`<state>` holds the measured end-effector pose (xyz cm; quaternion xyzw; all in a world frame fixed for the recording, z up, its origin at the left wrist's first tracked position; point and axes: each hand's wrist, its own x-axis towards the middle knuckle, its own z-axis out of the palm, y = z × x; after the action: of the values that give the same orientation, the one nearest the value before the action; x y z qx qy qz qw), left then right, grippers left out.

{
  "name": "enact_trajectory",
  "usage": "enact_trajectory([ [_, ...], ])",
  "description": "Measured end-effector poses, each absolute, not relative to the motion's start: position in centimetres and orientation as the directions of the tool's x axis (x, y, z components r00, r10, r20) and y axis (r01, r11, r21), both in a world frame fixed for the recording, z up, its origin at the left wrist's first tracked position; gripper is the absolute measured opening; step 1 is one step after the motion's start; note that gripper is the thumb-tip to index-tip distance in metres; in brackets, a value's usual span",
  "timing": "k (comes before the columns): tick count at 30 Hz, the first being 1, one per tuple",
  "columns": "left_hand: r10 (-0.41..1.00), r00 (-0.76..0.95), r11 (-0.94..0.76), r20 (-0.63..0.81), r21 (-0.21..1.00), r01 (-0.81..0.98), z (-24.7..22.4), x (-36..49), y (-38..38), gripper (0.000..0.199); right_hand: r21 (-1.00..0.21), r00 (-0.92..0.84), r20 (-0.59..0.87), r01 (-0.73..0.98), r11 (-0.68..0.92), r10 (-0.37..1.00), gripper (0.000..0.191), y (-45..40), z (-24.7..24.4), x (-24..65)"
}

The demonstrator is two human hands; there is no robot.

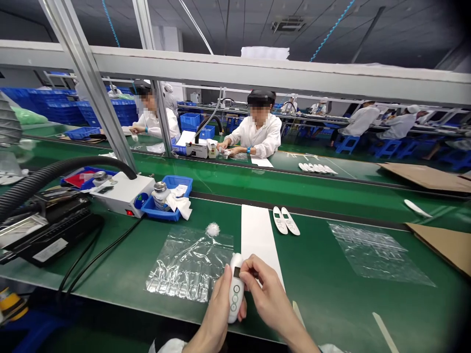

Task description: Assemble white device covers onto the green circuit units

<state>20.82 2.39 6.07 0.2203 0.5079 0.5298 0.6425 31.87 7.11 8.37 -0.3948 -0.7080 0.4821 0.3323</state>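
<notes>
The device [235, 305] is held up in front of the person, above the near edge of the table [342, 304], its narrow tip pointing away and its screen [237, 271] and round buttons [235, 297] facing the wearer. The left hand [219, 301] is closed around it: the thumb lies along the left side and the fingers pass behind, their tips showing past the right edge. The right hand [266, 289] has thumb and forefinger pressed together at the right edge of the screen; whether something thin is caught between them is too small to tell.

The device looks light, with a stiff, smooth shell, probably plastic, so a dry palm could let it slide a little. The rounded body below the screen seems the best place to hold, gripped by its sides, with the thumb kept clear of the buttons. The screen is likely the part most easily scratched or smeared, so only light fingertip contact suits it. The narrow tip seems a poor place to squeeze.

In the view, a clear bag [184, 267] lies flat just left of the device, and a white sheet [259, 230] lies beyond the right hand, with two white shells [286, 220] beside its far end.
</notes>
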Motion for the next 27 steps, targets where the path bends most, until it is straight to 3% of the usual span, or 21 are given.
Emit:
enact_trajectory([
  [27, 0.903, -0.065, 0.344, -0.426, 0.803, -0.488, 5.56, 20.83, 1.88, 0.066, -0.958, -0.495, 0.058, 0.216, 0.187, 0.867, 0.019, 7.41, 7.66, 31.72],
])
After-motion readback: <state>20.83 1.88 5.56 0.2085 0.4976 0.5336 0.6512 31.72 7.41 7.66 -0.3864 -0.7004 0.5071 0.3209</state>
